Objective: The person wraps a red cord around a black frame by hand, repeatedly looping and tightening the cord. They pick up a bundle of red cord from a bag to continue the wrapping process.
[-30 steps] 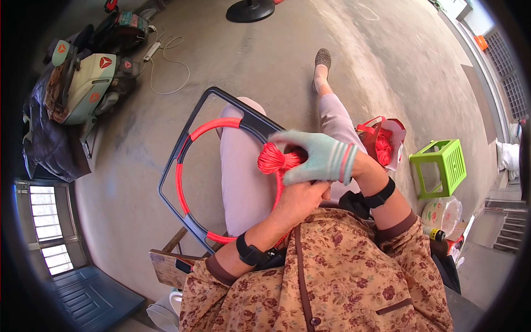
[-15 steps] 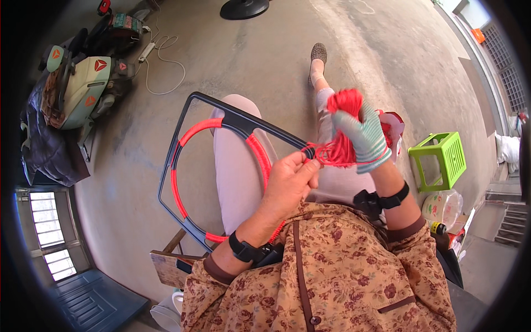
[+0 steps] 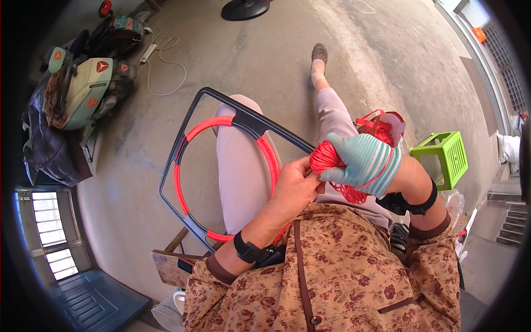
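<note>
A black plastic frame (image 3: pixel 276 128) with an inner ring partly wrapped in red cord (image 3: pixel 267 155) rests across my lap. My bare left hand (image 3: pixel 298 185) is closed at the frame's right-hand corner, thumb and fingers pinched together. What lies between its fingertips is partly hidden by the bundle. My right hand (image 3: pixel 362 166), in a pale green and white striped glove, is closed around a bundle of red cord (image 3: pixel 326 156) directly beside the left fingers. Loops of the cord hang below the glove, and one strand crosses its back.
An open bag of red cord (image 3: pixel 381 130) sits beyond my right hand. To its right stands a green plastic stool (image 3: pixel 442 157). A scooter (image 3: pixel 88 91) is parked far left, near a white power strip (image 3: pixel 147 53) with its cable on the floor. A black round base (image 3: pixel 245 8) stands ahead.
My right hand has come down and turned over, bringing the cord bundle against the left fingers. The bag of cord behind it shows more now. My left hand stays at the frame's corner.
</note>
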A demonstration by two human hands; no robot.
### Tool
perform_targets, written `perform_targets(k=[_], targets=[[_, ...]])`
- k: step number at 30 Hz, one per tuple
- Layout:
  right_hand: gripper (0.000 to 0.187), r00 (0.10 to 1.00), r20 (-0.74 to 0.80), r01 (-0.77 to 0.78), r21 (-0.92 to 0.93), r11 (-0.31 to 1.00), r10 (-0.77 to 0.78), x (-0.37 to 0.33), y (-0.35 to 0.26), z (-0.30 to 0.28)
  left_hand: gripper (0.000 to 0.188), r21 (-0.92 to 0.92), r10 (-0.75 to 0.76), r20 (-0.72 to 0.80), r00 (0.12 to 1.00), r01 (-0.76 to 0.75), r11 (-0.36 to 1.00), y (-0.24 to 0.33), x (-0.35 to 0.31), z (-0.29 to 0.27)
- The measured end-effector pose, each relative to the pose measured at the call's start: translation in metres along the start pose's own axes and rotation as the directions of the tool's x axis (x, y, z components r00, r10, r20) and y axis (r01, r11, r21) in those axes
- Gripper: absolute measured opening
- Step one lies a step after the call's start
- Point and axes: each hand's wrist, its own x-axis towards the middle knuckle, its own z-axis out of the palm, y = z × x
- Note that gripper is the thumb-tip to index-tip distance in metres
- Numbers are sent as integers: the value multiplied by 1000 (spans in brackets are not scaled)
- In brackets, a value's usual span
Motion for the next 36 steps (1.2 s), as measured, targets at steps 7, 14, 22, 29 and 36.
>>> perform_targets(k=[7, 14, 22, 29, 36], targets=[[22, 975, -90, 210, 91, 973, -202, 6, 23, 6, 18, 17, 1, -50, 999, 0, 1000, 3, 1, -6], [26, 980, 157, 64, 341, 938, -124, 9, 41, -13, 20, -52, 5, 23, 1000, -3, 999, -1, 0, -2], [27, 999, 33, -21, 590, 807, 2, 21, 65, 19, 18, -75, -20, 13, 1000, 21, 997, 11, -4, -2], [24, 948, 51, -127, 966, 227, 313, 24, 61, 52, 16, -96, -13, -36, 999, 9, 995, 8, 3, -10], [13, 1000, 1, 16, 545, 838, -20, 3, 58, 25, 18, -64, 10, -33, 999, -12, 998, 4, 4, -9]])
